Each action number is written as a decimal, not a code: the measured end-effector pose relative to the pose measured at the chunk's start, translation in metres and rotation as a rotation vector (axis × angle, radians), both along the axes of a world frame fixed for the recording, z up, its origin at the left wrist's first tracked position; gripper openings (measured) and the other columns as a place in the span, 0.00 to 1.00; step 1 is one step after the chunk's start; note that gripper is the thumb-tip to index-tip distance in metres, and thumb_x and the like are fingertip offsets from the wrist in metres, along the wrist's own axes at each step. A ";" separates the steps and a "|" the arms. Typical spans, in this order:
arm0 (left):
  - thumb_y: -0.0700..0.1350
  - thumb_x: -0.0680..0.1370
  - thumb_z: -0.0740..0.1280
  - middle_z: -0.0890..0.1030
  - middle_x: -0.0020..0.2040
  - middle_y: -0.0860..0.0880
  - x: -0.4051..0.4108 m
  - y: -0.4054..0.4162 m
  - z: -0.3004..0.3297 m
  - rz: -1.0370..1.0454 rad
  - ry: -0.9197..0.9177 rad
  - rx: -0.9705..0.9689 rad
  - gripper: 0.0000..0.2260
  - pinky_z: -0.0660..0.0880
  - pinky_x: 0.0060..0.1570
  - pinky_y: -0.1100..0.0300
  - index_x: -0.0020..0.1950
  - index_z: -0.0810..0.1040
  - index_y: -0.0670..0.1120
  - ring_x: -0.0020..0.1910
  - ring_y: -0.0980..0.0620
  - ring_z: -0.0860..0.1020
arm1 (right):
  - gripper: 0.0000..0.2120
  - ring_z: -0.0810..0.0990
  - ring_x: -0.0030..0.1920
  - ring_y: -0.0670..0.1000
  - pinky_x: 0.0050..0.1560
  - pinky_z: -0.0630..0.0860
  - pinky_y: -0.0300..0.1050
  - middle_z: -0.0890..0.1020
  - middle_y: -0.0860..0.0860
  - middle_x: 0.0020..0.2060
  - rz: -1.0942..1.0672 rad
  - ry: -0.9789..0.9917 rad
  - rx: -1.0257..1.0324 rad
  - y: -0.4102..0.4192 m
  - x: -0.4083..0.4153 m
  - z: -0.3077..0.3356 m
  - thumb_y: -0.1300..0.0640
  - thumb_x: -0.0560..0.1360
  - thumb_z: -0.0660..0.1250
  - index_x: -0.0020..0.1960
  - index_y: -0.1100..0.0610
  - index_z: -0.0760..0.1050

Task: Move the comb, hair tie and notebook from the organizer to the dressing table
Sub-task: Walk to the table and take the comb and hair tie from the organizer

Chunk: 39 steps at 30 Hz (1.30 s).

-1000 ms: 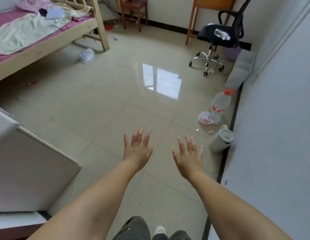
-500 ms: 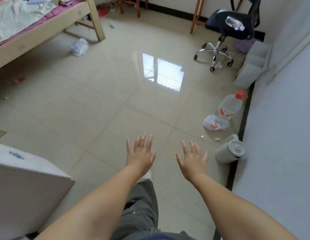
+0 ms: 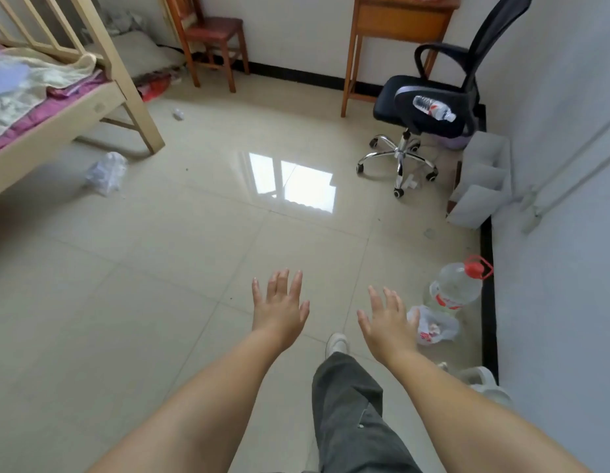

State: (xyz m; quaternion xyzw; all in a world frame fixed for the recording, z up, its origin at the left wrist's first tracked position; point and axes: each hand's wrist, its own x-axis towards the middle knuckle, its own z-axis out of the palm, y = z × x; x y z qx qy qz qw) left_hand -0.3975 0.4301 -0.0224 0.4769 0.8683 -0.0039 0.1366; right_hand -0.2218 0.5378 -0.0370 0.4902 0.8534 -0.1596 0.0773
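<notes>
My left hand (image 3: 280,310) and my right hand (image 3: 387,322) are stretched out in front of me over the tiled floor, palms down, fingers spread, holding nothing. No comb, hair tie or notebook shows in this view. A grey compartmented organizer (image 3: 481,180) stands on the floor against the right wall; I cannot see what is in it. A wooden table (image 3: 399,22) stands against the far wall. My right leg in grey trousers (image 3: 351,404) is stepping forward between my arms.
A black office chair (image 3: 429,107) with a water bottle on its seat stands ahead right. A large water jug (image 3: 455,288) and a plastic bag (image 3: 433,326) lie by the right wall. A bed (image 3: 57,107) fills the left; a wooden chair (image 3: 211,35) is at the back.
The view has moved forward and lifted: the white cabinet at lower left has left the frame and the far wall, table and chair are now seen. My right leg has swung forward.
</notes>
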 end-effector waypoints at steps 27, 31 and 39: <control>0.55 0.80 0.47 0.51 0.77 0.45 -0.558 0.650 0.031 0.096 0.024 0.036 0.26 0.42 0.72 0.39 0.76 0.45 0.50 0.76 0.46 0.50 | 0.26 0.55 0.75 0.53 0.71 0.52 0.59 0.58 0.53 0.75 -0.043 0.059 0.068 0.660 -0.536 0.039 0.45 0.78 0.50 0.75 0.49 0.51; 0.55 0.80 0.47 0.51 0.77 0.45 -0.595 0.759 0.026 -0.039 0.005 0.056 0.26 0.42 0.72 0.40 0.76 0.45 0.50 0.76 0.47 0.49 | 0.26 0.54 0.75 0.53 0.72 0.52 0.59 0.57 0.53 0.75 -0.163 0.029 0.074 0.754 -0.568 0.029 0.45 0.79 0.48 0.75 0.48 0.50; 0.55 0.79 0.48 0.50 0.78 0.47 -0.676 0.991 0.004 -0.095 -0.021 0.057 0.27 0.42 0.73 0.41 0.76 0.44 0.51 0.77 0.48 0.47 | 0.26 0.52 0.76 0.52 0.73 0.50 0.59 0.55 0.52 0.76 -0.203 0.029 0.062 0.981 -0.650 0.013 0.44 0.79 0.46 0.75 0.47 0.47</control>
